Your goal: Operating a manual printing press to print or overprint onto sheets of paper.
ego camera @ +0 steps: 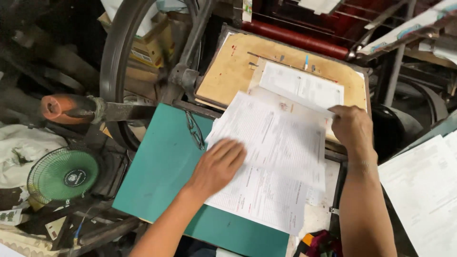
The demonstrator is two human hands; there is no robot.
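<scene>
Pressing left hand [218, 164] flat, fingers spread, on printed sheets [266, 162]; right hand [351, 126] pinching top sheet's far edge, green tabletop [157, 166] bare leftward.

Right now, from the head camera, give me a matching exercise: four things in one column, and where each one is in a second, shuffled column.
Things:
1. left hand
2. right hand
3. small green fan
4. red roller

Places:
A. at the far edge of the wooden board
B. pinching the far right edge of the top sheet
C. low at the left, beside the green board
D. flat on the stack of printed sheets

Pairs: 1-D, 2-B, 3-C, 4-A
</scene>
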